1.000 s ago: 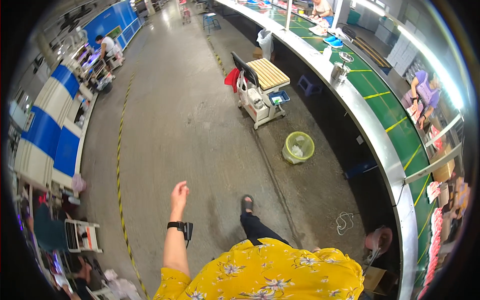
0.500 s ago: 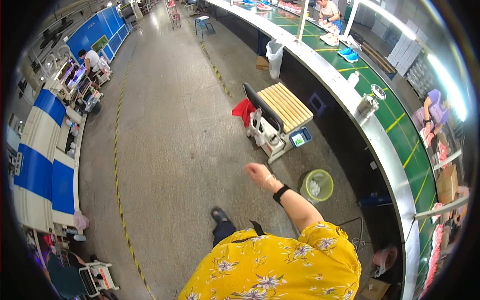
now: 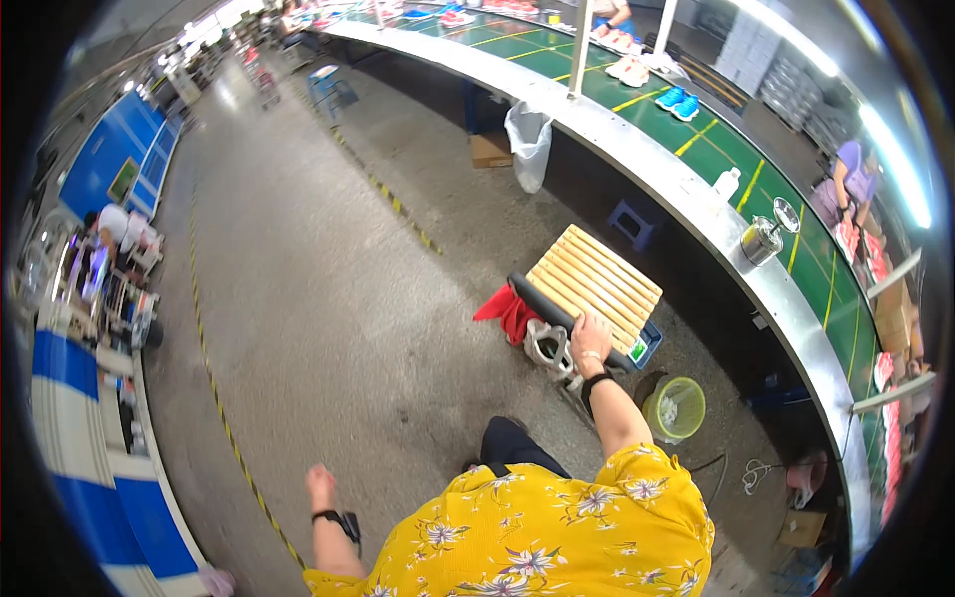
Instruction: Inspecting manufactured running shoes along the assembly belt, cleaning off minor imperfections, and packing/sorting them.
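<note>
My right hand (image 3: pixel 591 340) is closed over the black padded backrest (image 3: pixel 557 306) of a chair with a wooden slatted seat (image 3: pixel 595 284). A red cloth (image 3: pixel 509 314) and a whitish bag (image 3: pixel 549 344) hang at the backrest, left of that hand. Part of a blue device with a small screen (image 3: pixel 647 343) shows by the seat's near right corner. My left hand (image 3: pixel 320 486) is held out low over the floor at the left, loosely closed, touching nothing I can see. A dark band is round each wrist.
A metal-edged bench (image 3: pixel 686 204) curves along the right beside a green conveyor (image 3: pixel 637 95) carrying shoes. A yellow-green basket (image 3: pixel 675 409) stands right of my right forearm. A white bag (image 3: pixel 530 144) hangs from the bench. Blue-and-white machines (image 3: pixel 65 378) line the left. Other people work on both sides.
I have come closer to the chair, and the view has turned. My right hand has moved from the air onto the chair's backrest. My left hand has come into view.
</note>
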### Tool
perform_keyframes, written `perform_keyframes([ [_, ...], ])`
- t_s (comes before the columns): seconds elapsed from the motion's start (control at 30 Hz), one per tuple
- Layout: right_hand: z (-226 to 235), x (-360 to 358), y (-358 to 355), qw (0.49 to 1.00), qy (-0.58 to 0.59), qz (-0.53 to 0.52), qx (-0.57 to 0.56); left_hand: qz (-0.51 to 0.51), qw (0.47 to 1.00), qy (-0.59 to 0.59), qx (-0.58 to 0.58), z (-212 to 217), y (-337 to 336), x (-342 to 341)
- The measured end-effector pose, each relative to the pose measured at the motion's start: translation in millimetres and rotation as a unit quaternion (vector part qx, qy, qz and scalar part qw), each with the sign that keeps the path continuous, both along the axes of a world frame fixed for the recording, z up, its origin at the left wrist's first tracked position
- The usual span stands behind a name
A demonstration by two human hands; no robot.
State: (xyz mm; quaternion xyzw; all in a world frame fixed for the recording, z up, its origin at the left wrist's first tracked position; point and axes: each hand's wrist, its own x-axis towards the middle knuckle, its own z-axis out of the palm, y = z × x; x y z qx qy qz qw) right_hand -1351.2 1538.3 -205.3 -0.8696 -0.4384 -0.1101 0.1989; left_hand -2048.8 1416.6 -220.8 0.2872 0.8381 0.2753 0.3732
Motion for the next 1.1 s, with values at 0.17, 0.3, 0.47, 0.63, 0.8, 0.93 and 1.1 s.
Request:
perform_keyframes([
  [0.17, 33.4, -9.6, -4.1, 0.998, 0.052, -0.027, 0.005, -0.189, 0.970, -0.016, 0.154, 67.9, 316.8, 97.1],
  [0.3, 34.1, -5.3, 11.2, 0.980, 0.151, -0.102, -0.076, -0.335, 0.936, -0.037, 0.100, 18.9, 423.7, 134.3],
  [0.47, 24.7, 6.2, 45.9, 0.882, 0.301, -0.348, -0.099, -0.604, 0.786, 0.062, -0.114, -53.2, 434.5, 96.9],
  [0.63, 23.2, -1.0, 50.1, 0.876, 0.188, -0.414, -0.159, -0.734, 0.657, -0.170, 0.006, -51.0, 635.3, 111.4],
  [0.8, 29.5, -4.9, 55.4, 0.884, 0.056, -0.450, -0.112, -0.793, 0.542, -0.274, 0.044, -36.9, 909.9, 182.2],
  [0.93, 16.9, 2.7, 57.2, 0.835, 0.029, -0.519, -0.181, -0.579, 0.715, 0.387, -0.057, -33.4, 1105.5, 437.0],
  [1.1, 18.1, 18.2, 87.8, 0.690, 0.123, -0.621, -0.352, -0.722, 0.643, 0.003, 0.256, 44.7, 1099.1, 813.2],
])
